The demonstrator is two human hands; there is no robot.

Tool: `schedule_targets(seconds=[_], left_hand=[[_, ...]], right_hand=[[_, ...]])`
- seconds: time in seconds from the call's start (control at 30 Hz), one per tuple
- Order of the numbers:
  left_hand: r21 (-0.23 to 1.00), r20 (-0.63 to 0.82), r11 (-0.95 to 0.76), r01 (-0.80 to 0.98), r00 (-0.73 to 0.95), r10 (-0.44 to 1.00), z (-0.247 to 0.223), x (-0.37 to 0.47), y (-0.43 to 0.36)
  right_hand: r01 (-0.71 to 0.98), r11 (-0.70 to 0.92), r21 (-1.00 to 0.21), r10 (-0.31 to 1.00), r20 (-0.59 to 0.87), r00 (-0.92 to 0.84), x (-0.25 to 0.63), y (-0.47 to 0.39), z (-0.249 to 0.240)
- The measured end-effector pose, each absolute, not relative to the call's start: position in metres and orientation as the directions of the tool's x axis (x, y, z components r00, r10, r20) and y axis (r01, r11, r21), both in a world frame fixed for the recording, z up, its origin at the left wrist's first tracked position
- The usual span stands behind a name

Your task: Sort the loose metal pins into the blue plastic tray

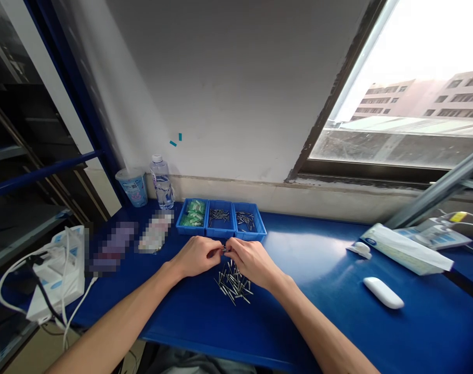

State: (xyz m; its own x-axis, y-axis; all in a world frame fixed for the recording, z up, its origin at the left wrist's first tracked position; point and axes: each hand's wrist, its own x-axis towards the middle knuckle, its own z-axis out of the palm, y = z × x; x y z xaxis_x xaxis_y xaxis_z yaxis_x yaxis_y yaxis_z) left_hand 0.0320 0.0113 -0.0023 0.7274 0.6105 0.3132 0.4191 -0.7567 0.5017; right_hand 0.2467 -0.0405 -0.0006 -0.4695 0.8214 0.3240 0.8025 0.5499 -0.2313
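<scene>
My left hand (201,255) and my right hand (252,259) meet fingertip to fingertip in front of the blue bins. Both are closed in a pinch on a small metal pin (225,250), mostly covered by the fingers. Just below them a loose pile of thin metal pins (235,283) lies on the blue table (205,322). Behind the hands stand three joined blue bins: the left bin (184,228) holds green packets (195,213), while the middle bin (221,232) and the right bin (251,236) hold small metal pins.
A water bottle (162,184) and a cup (133,188) stand at the back left. Power strips with cables (59,275) lie far left, near two blurred items. On the right are a white case (383,293), a small white object (362,250) and a tissue pack (406,249).
</scene>
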Motion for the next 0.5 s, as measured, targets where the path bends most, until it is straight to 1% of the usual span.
schedule_targets(seconds=[0.1,0.27,0.4,0.5], left_hand=[[0.495,0.316,-0.764,0.413,0.733,0.602,-0.0015,0.0320,0.0106],[0.506,0.309,-0.755,0.417,0.729,0.610,-0.0015,0.0320,0.0104],[0.502,0.309,-0.759,0.414,0.734,0.605,-0.0014,0.0317,0.0100],[0.503,0.301,-0.759,0.414,0.739,0.603,-0.0007,0.0311,0.0102]], right_hand=[[0.802,0.554,-0.221,0.819,0.315,-0.479,0.2468,-0.0404,-0.0001],[0.803,0.540,-0.251,0.833,0.294,-0.468,0.2457,-0.0414,0.0002],[0.819,0.530,-0.222,0.841,0.266,-0.472,0.2447,-0.0418,0.0000],[0.809,0.536,-0.239,0.837,0.276,-0.473,0.2454,-0.0416,-0.0007]])
